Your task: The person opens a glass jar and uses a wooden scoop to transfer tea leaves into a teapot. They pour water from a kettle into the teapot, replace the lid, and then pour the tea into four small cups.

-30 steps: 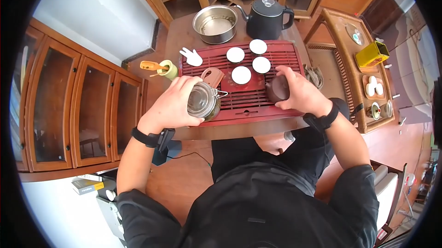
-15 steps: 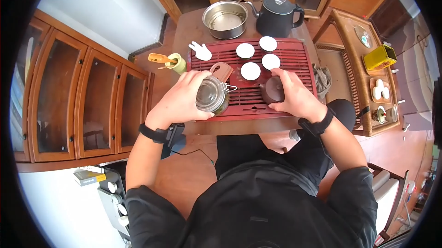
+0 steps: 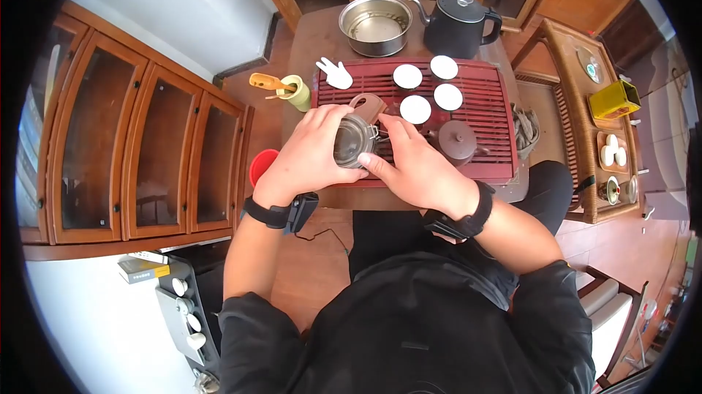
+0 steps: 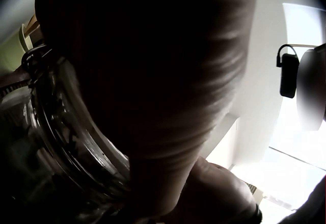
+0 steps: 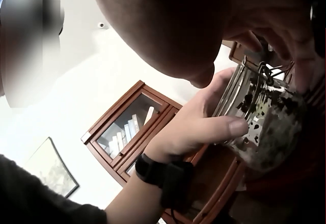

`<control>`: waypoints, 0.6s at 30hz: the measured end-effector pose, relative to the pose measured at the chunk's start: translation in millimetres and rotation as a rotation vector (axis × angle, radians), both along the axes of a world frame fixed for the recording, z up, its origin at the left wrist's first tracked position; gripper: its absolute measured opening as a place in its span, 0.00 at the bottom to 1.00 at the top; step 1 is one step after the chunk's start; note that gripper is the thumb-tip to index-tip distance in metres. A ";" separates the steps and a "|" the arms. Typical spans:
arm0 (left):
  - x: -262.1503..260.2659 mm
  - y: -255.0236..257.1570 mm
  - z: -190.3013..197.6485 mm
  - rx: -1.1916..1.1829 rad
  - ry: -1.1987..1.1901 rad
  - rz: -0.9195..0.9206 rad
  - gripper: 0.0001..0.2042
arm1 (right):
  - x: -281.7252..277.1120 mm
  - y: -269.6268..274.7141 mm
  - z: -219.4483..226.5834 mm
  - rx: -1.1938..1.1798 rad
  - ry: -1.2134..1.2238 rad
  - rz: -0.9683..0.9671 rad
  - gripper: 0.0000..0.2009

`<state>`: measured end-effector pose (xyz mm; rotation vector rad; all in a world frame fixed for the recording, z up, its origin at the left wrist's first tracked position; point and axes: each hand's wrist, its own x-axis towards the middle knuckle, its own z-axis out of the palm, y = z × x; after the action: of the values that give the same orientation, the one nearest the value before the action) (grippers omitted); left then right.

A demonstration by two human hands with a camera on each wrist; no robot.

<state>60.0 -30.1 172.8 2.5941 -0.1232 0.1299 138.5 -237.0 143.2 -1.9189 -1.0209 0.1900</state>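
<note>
A clip-top glass jar (image 3: 351, 141) with dark leaf pieces inside stands near the front left of the slatted red tea tray (image 3: 482, 109). My left hand (image 3: 313, 147) grips it from the left, its thumb across the glass near the rim in the right wrist view. From the other side my right hand (image 3: 418, 163) holds the jar, thumb at the lid's edge and fingers by the wire clasp (image 5: 267, 73). The lid appears down on the jar. A brown teapot (image 3: 458, 141) with its lid on sits just right of my right hand.
White-topped cups (image 3: 415, 109), a white hand-shaped figure (image 3: 334, 73) and a brown piece with an oval hole (image 3: 369, 103) are on the tray. Behind stand a metal pot (image 3: 375, 43) and black kettle (image 3: 461, 28). A green tool holder (image 3: 298, 94) is left.
My right hand has let go of the teapot, after shifting it a little left, and has moved left to the jar. My left hand has stayed on the jar. The head view has shifted.
</note>
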 end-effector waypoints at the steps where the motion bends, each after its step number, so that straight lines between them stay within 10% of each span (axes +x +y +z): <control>1: -0.7 -0.2 -1.6 -0.008 -0.012 0.004 0.43 | 1.6 3.7 1.4 -0.072 0.086 0.019 0.27; 7: -1.4 1.4 -8.3 -0.028 -0.032 0.011 0.43 | 23.8 23.1 17.1 -0.458 0.167 0.102 0.32; 18: -2.0 0.5 -5.5 -0.013 0.011 0.012 0.44 | 31.0 24.9 0.8 -0.445 -0.142 0.121 0.21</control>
<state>58.0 -29.6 167.3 2.5825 -0.1029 0.1206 169.5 -212.1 144.0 -2.2952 -1.2721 0.3808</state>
